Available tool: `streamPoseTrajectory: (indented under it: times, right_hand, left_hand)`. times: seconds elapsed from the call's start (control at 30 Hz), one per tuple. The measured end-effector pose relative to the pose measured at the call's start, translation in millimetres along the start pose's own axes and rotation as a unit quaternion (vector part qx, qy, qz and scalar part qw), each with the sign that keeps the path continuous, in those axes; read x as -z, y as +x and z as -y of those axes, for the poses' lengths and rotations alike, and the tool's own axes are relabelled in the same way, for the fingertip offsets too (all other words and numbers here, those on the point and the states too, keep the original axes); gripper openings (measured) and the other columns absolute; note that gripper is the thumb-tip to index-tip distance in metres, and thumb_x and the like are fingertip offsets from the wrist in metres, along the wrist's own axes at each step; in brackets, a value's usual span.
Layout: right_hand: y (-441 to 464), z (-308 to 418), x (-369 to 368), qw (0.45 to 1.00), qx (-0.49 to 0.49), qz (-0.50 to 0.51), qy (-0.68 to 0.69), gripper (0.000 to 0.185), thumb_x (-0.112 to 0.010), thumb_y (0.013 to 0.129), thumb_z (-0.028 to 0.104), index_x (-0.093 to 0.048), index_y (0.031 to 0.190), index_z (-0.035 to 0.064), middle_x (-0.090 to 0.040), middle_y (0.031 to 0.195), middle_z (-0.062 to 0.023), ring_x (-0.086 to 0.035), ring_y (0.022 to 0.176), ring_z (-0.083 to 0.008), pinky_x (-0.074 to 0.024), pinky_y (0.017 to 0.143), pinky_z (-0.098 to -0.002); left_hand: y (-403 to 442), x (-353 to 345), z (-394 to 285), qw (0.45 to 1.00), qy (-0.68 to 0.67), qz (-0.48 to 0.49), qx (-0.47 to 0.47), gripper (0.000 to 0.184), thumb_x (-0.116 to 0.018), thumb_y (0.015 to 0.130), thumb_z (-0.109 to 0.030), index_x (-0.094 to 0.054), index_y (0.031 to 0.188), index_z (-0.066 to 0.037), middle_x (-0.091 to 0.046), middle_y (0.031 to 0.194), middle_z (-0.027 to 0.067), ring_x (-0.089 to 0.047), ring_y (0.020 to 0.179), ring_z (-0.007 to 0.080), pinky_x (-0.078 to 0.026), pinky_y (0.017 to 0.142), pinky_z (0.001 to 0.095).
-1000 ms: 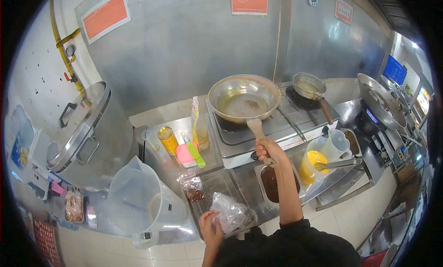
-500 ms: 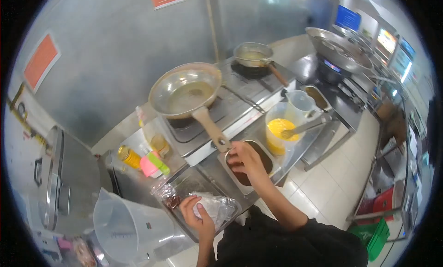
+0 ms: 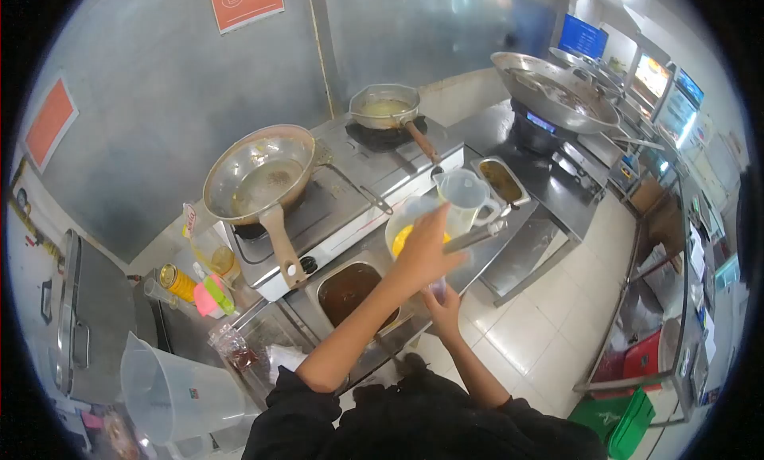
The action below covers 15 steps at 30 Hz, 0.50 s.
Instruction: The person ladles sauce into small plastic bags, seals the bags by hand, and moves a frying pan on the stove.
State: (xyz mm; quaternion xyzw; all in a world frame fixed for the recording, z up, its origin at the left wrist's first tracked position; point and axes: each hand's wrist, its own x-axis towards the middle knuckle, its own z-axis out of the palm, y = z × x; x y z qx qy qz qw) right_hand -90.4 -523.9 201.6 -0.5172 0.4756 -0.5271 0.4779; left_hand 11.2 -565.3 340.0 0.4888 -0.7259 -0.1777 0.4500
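Observation:
A clear plastic jug [image 3: 395, 235] of yellow liquid, which looks like beaten egg, stands at the counter's front edge. My left hand [image 3: 426, 255] reaches across in front of it, fingers apart, hiding part of the jug. Close to those fingers, a whisk [image 3: 476, 235] leans out of the jug with its handle to the right; contact is unclear. Just below, my right hand [image 3: 442, 307] is closed around the jug's handle [image 3: 438, 287]. Beside the jug is another clear measuring jug [image 3: 465, 191]. A metal pan of brown sauce [image 3: 350, 293] sits to the left, under my left forearm.
A frying pan [image 3: 267, 181] and a small pot [image 3: 385, 108] rest on the stove [image 3: 322, 197]. Right of them stand a metal tray of sauce [image 3: 503, 181] and a large wok [image 3: 549, 94]. At lower left are a big plastic pitcher [image 3: 183, 396] and bagged food [image 3: 235, 346].
Both hands have moved right, from above the sauce pan and the bagged food to the egg jug. My right hand has taken its handle. The view has shifted right.

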Motion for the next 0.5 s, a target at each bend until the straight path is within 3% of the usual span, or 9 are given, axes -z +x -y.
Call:
streamPoseTrajectory:
  times: [0.07, 0.13, 0.17, 0.23, 0.27, 0.37, 0.47, 0.5]
  right_hand:
    - [6, 9, 23, 1.000, 0.000, 0.005, -0.006, 0.021, -0.069, 0.077, 0.017, -0.062, 0.084, -0.0012, -0.057, 0.068, 0.0011, -0.049, 0.062, -0.0063, -0.0402, 0.058, -0.0224]
    - [15, 10, 44, 1.000, -0.007, 0.014, -0.016, 0.020, -0.069, 0.076, 0.017, -0.063, 0.081, -0.0015, -0.057, 0.067, 0.0012, -0.049, 0.059, -0.0060, -0.0401, 0.056, -0.0224]
    - [20, 7, 52, 0.999, 0.014, 0.023, -0.027, 0.018, -0.069, 0.077, 0.017, -0.061, 0.076, 0.0007, -0.054, 0.065, 0.0029, -0.046, 0.058, -0.0049, -0.0371, 0.054, -0.0218]
    - [24, 11, 54, 0.997, 0.031, 0.054, -0.034, 0.018, -0.068, 0.077, 0.017, -0.059, 0.070, 0.0029, -0.051, 0.064, 0.0046, -0.043, 0.057, -0.0039, -0.0340, 0.051, -0.0211]
    - [23, 18, 53, 0.999, 0.029, 0.029, 0.003, 0.018, -0.069, 0.077, 0.017, -0.059, 0.070, 0.0039, -0.050, 0.062, 0.0051, -0.042, 0.055, -0.0042, -0.0332, 0.050, -0.0215]
    - [26, 28, 59, 0.999, 0.037, 0.023, 0.028, 0.017, -0.070, 0.076, 0.017, -0.058, 0.069, 0.0062, -0.047, 0.058, 0.0057, -0.039, 0.050, -0.0038, -0.0293, 0.046, -0.0212]
    - [31, 48, 62, 0.999, -0.015, 0.030, 0.022, 0.015, -0.070, 0.075, 0.011, -0.060, 0.066, 0.0044, -0.056, 0.064, 0.0019, -0.048, 0.057, -0.0046, -0.0359, 0.053, -0.0190]
    - [30, 67, 55, 0.996, -0.007, 0.035, 0.085, 0.015, -0.070, 0.075, 0.013, -0.062, 0.079, 0.0008, -0.061, 0.070, -0.0003, -0.054, 0.061, -0.0056, -0.0400, 0.056, -0.0183]
  left_hand:
    - [16, -23, 10, 1.000, -0.003, 0.001, 0.027, 0.058, -0.065, 0.073, -0.019, -0.041, 0.124, -0.005, -0.053, 0.116, 0.0159, -0.045, 0.111, 0.0333, -0.037, 0.094, 0.0408]
    - [27, -34, 13, 0.995, -0.016, 0.082, -0.052, 0.053, -0.065, 0.074, -0.019, -0.043, 0.119, -0.003, -0.056, 0.109, 0.0180, -0.052, 0.103, 0.0349, -0.041, 0.087, 0.0415]
    - [32, -38, 12, 0.996, -0.011, 0.072, -0.043, 0.053, -0.065, 0.074, -0.019, -0.043, 0.119, -0.003, -0.056, 0.109, 0.0180, -0.052, 0.103, 0.0349, -0.041, 0.087, 0.0415]
    - [35, -34, -3, 0.988, -0.003, 0.138, 0.064, 0.042, -0.063, 0.075, -0.020, -0.048, 0.111, -0.003, -0.058, 0.104, 0.0203, -0.056, 0.097, 0.0356, -0.044, 0.082, 0.0404]
    - [35, -34, -3, 0.994, -0.001, 0.104, 0.025, 0.034, -0.060, 0.078, -0.019, -0.049, 0.106, -0.005, -0.061, 0.093, 0.0193, -0.058, 0.087, 0.0374, -0.046, 0.073, 0.0432]
    - [38, -30, -10, 0.988, 0.076, 0.131, 0.034, 0.036, -0.060, 0.078, -0.021, -0.048, 0.108, -0.006, -0.061, 0.088, 0.0189, -0.059, 0.083, 0.0375, -0.045, 0.070, 0.0451]
    - [39, -7, -33, 0.985, 0.050, 0.162, 0.038, 0.037, -0.060, 0.079, -0.022, -0.047, 0.110, -0.006, -0.061, 0.087, 0.0205, -0.059, 0.081, 0.0372, -0.044, 0.069, 0.0467]
    - [38, -1, -30, 0.985, 0.054, 0.158, 0.043, 0.037, -0.060, 0.079, -0.022, -0.047, 0.110, -0.006, -0.061, 0.087, 0.0205, -0.059, 0.081, 0.0372, -0.044, 0.069, 0.0467]
